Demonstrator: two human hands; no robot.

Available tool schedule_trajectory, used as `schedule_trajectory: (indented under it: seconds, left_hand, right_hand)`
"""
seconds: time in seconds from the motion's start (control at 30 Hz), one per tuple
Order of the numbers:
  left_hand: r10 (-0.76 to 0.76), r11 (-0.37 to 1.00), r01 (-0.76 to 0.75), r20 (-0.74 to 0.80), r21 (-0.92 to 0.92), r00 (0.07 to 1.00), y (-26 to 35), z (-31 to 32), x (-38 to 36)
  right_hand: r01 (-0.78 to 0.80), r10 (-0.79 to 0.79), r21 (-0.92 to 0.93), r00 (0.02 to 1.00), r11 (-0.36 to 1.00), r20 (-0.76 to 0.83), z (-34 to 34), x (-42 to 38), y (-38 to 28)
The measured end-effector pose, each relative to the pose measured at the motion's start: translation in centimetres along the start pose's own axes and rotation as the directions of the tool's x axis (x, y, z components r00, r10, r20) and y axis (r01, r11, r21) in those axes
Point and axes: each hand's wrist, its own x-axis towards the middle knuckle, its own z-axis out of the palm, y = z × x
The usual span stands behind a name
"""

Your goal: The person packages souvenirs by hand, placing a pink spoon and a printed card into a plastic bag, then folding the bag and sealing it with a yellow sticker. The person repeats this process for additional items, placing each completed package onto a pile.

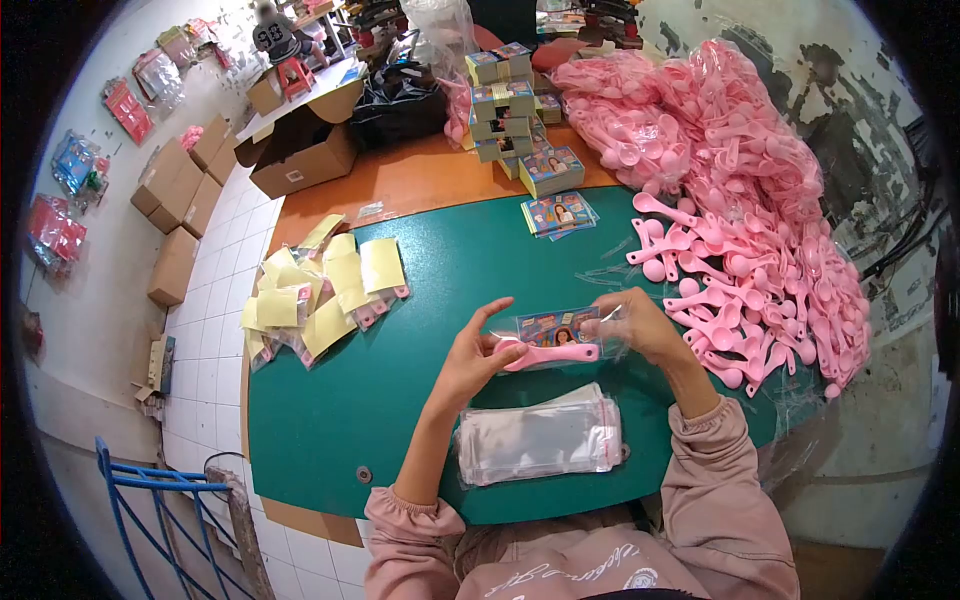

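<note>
A pink measuring spoon [560, 353] lies along the near side of a printed card [545, 328], with a clear plastic bag [618, 335] around the card. My left hand [478, 345] grips the spoon's bowl end under its thumb, index finger raised. At the other end, my right hand [645, 328] pinches the bag. Just below both hands, a stack of clear plastic bags [535, 440] rests on the green table [440, 240].
Filled packets with yellow backs [330, 325] are piled at the left. Loose pink spoons [735, 310] heap on the right, below bulging bags of spoons [700, 110]. Card stacks [505, 105] stand at the back, near an open cardboard box [305, 160]. A person [275, 40] sits far off.
</note>
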Motion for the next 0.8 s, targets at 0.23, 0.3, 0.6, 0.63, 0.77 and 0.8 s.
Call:
schedule_trajectory:
  seconds: [0.23, 0.3, 0.6, 0.63, 0.77, 0.8]
  left_hand:
    - [-0.020, 0.986, 0.021, 0.011, -0.166, 1.000, -0.1, 0.3, 0.1]
    - [0.098, 0.992, -0.085, -0.145, 0.088, 0.985, -1.4, 0.4, 0.4]
    - [-0.108, 0.978, 0.098, -0.049, -0.183, 0.993, -0.7, 3.3, -0.6]
    - [-0.190, 0.943, 0.184, 0.007, -0.278, 0.982, -0.7, 3.4, -0.8]
    - [-0.227, 0.965, 0.226, 0.010, -0.135, 0.974, -0.7, 2.5, -2.0]
    - [-0.226, 0.965, 0.225, 0.010, -0.135, 0.974, -0.8, 2.3, -2.2]
  right_hand:
    - [0.135, -0.134, -0.004, 0.991, 0.991, 0.019, -0.3, 0.2, 0.4]
    - [0.078, -0.073, -0.053, 0.992, 0.995, 0.099, -0.4, 0.3, 0.5]
    - [0.352, -0.474, -0.724, 0.880, 0.593, 0.040, 4.7, -0.7, 0.8]
    - [0.347, -0.469, -0.723, 0.882, 0.598, 0.036, 4.9, -0.9, 1.2]
    - [0.429, -0.434, -0.688, 0.883, 0.586, 0.181, 5.1, -0.9, 1.5]
    - [0.470, -0.451, -0.673, 0.865, 0.571, 0.221, 5.2, -0.9, 1.7]
